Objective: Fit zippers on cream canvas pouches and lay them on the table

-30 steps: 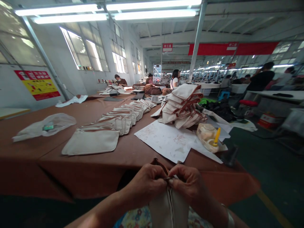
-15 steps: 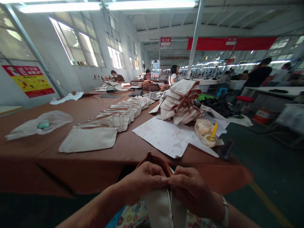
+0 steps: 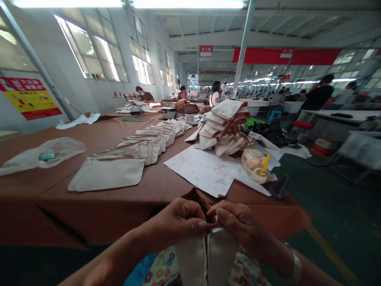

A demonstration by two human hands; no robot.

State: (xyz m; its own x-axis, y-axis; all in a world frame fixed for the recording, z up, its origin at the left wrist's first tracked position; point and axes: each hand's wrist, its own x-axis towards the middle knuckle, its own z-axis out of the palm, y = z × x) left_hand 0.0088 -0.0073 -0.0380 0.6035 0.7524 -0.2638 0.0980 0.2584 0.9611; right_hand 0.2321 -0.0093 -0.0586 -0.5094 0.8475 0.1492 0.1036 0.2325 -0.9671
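Below the table's front edge, a cream pouch [image 3: 193, 258] with a brown lining hangs from my two hands over a floral-patterned cloth on my lap. My left hand [image 3: 181, 222] pinches the pouch's brown upper edge between thumb and fingers. On the other side of the seam, my right hand [image 3: 241, 226] grips the same edge, its thumb and forefinger bent over it. A short gap now separates the fingertips of the two hands. The inside of the pouch is mostly hidden by my fingers.
A long row of cream pouches [image 3: 110, 173] lies overlapped on the brown table [image 3: 59, 190]. A tall pouch stack [image 3: 226, 127] stands beyond a white paper sheet [image 3: 199, 171]. A container with a yellow stick [image 3: 264, 165] and a dark cone [image 3: 279, 186] sit by the right corner. Several people work farther back.
My hands have drawn slightly apart along the pouch edge, and the right fingers have shifted their hold. The pouch's brown edge stands less high. The view has turned a little to the right.
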